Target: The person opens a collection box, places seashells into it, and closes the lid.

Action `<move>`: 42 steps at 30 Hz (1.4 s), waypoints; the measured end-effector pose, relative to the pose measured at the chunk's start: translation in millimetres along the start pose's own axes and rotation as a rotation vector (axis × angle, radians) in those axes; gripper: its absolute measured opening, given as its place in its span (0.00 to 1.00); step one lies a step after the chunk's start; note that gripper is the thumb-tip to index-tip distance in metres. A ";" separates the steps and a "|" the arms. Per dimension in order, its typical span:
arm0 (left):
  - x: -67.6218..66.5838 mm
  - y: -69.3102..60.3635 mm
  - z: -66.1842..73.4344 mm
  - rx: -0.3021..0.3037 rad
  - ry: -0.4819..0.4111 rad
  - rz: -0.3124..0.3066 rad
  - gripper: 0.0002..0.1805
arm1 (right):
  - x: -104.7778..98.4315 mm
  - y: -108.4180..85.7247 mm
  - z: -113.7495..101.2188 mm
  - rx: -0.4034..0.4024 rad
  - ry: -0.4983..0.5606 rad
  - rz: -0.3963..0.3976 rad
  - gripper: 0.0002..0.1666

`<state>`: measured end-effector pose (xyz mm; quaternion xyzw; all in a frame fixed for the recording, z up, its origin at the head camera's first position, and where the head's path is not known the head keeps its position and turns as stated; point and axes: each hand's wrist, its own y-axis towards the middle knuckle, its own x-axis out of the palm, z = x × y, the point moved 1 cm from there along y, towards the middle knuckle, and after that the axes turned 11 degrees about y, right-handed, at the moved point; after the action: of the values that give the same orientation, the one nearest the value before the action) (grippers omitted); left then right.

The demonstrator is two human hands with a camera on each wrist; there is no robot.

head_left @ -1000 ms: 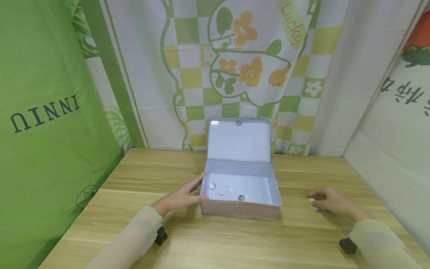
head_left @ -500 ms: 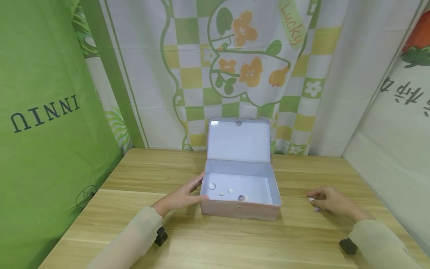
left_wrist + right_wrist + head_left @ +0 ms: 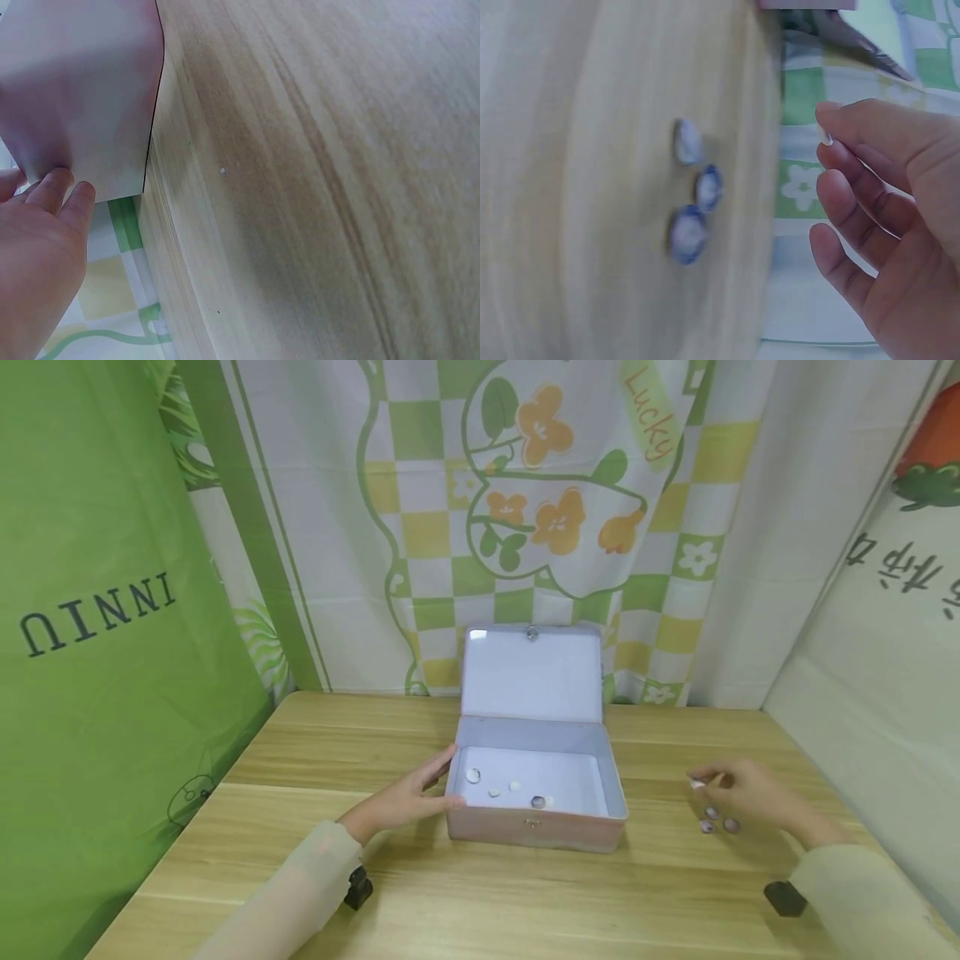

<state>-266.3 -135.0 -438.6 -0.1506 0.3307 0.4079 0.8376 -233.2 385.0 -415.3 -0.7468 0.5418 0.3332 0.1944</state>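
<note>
A pale pink tin box stands on the table, its lid raised at the back. Inside, several small shells lie scattered, among them a dark-rimmed shell and a whitish shell. My left hand rests against the box's left side with fairly straight fingers, the thumb by the front corner. Right of the box, my right hand pinches a small white shell between thumb and index finger. Below it on the table lie three white-and-purple shells; one is the larger shell.
The wooden table ends at a patterned curtain close behind the lid. A green cloth hangs at the left and a white cloth at the right. Each wrist wears a black camera, such as the right camera.
My right hand has lifted the white shell off the table and slightly away, uncovering the shells beneath. My left hand and the box stay in place.
</note>
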 end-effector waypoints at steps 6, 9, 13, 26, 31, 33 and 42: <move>0.2 -0.5 0.5 -0.001 0.012 0.000 0.52 | -12.2 -1.4 -12.2 -0.044 -0.085 0.050 0.19; 0.1 -0.3 0.6 0.004 0.010 0.000 0.52 | -16.1 -2.2 -19.1 -0.030 -0.102 0.045 0.20; -0.1 0.2 0.1 0.016 0.007 0.001 0.50 | -17.8 -2.0 -28.2 -0.027 -0.122 0.052 0.20; 0.8 -1.0 1.0 -0.011 0.006 0.009 0.52 | -7.0 19.7 -55.0 -0.094 -0.126 0.059 0.17; 0.2 -0.8 1.2 -0.021 0.006 -0.002 0.52 | 1.8 32.6 -67.6 -0.118 -0.130 0.054 0.17; 0.1 -0.7 0.9 -0.016 0.007 -0.002 0.52 | 5.9 37.8 -72.6 -0.132 -0.130 0.050 0.16; 0.7 0.2 0.7 -0.010 0.006 -0.004 0.52 | 26.4 59.8 -91.1 -0.254 -0.091 0.029 0.14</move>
<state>-265.8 -134.1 -438.5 -0.1565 0.3307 0.4075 0.8368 -258.1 287.5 -365.7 -0.7416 0.4967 0.4352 0.1178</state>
